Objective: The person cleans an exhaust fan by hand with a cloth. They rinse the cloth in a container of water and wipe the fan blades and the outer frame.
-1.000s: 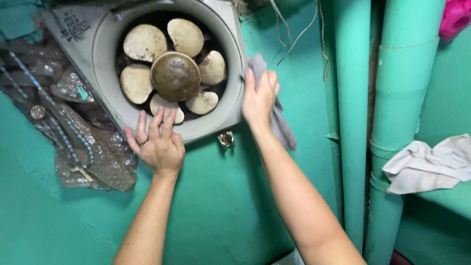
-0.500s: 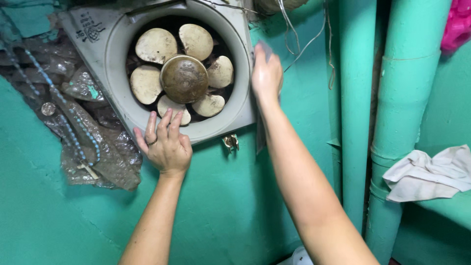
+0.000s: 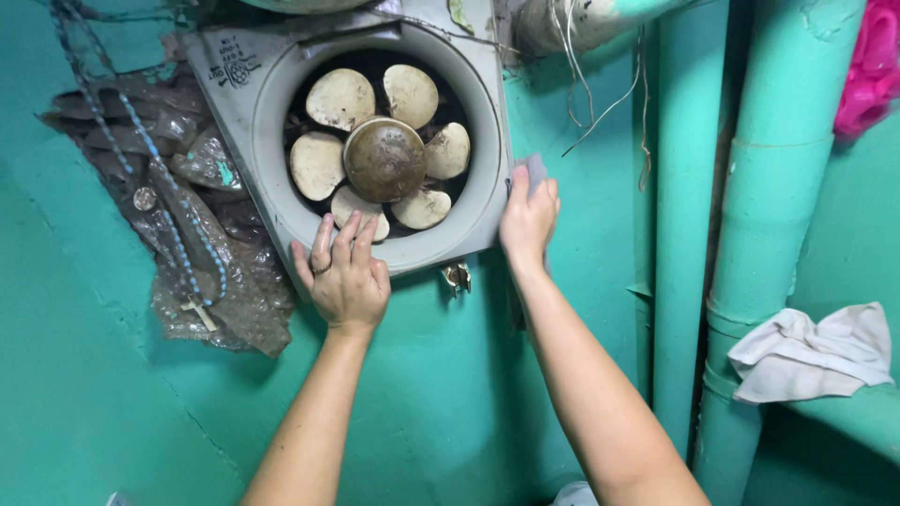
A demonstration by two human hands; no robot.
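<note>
A grey square exhaust fan housing (image 3: 473, 122) is set in a teal wall, with dirty cream blades (image 3: 340, 97) around a brown round hub (image 3: 384, 159). My left hand (image 3: 345, 274) lies flat on the lower rim of the housing, fingers spread, a ring on one finger. My right hand (image 3: 528, 222) presses a grey cloth (image 3: 534, 171) against the housing's right edge; only a corner of the cloth shows above the fingers.
Crumpled clear plastic (image 3: 225, 281) and a blue bead string with a cross (image 3: 178, 244) hang left of the fan. Two teal vertical pipes (image 3: 761, 225) stand at right, a white rag (image 3: 811, 354) draped beside them. A metal clip (image 3: 457, 275) sits below the fan. Loose wires (image 3: 586, 84) dangle above.
My right hand with the cloth went up the housing's right edge, then slid back down it. The left hand stayed on the lower rim. The view tilted upward.
</note>
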